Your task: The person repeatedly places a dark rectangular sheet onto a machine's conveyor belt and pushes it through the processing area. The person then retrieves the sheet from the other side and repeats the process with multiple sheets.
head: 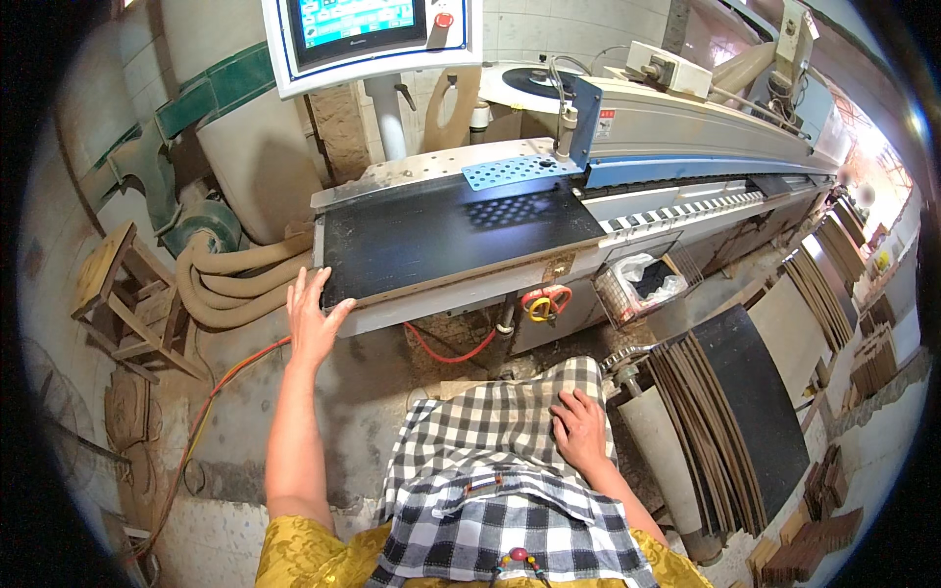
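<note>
A black-faced board (434, 235) lies flat on the infeed table of an edge banding machine (654, 125). At the board's near left corner, my left hand (312, 320) is spread, with the thumb by the front edge and the fingers along the left end; it seems to touch the corner without gripping it. My right hand (581, 430) rests on my checked apron (507, 411), its fingers slightly apart and nothing held. A perforated blue plate (514, 173) sits above the board's far edge, beside a blue upright guard.
A control panel (360, 33) with a lit screen and red button stands behind the table. Scissors (548, 303) hang below its front. A wire basket (647, 287), stacked boards (720, 419), a wooden stool (136, 294), ribbed hoses (220, 294) and floor cables (198, 426) surround me.
</note>
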Tool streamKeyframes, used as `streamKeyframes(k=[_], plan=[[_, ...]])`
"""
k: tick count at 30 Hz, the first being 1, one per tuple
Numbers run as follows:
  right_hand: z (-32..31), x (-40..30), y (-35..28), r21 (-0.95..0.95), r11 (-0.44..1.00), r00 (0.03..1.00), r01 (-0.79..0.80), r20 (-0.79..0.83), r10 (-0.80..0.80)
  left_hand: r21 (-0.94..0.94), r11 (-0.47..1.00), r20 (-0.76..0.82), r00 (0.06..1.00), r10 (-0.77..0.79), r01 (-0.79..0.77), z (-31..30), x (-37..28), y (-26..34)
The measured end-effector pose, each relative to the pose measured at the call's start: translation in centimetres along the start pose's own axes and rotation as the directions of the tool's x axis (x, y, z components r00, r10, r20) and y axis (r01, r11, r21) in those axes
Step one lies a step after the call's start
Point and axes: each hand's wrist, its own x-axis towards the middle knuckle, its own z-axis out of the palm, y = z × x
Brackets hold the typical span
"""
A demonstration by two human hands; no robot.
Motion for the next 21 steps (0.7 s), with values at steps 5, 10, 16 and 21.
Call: streamKeyframes(k=[5,10,16,21], plan=[[0.0,0.0,0.2,0.044,0.999,0.999,0.019,-0.039,-0.017,0.07,0.989,-0.013,0.991,0.133,-0.132,2.8,0.7,1.7],[-0.2,0.9,2.7,0.272,0.961,0.984,-0.051,-0.151,0.095,0.194,0.948,-0.096,0.957,0.274,-0.252,7.1,1.3,3.8],[-8.3,7.1,11.3,-0.349,0.93,0.958,-0.111,-0.286,0.007,0.222,0.916,-0.137,0.919,0.37,-0.335,8.3,1.2,3.1],[-11.1,7.3,17.6,-0.528,0.797,0.955,-0.294,-0.121,0.272,0.194,0.926,-0.144,0.924,0.355,-0.325,8.5,1.3,3.6]])
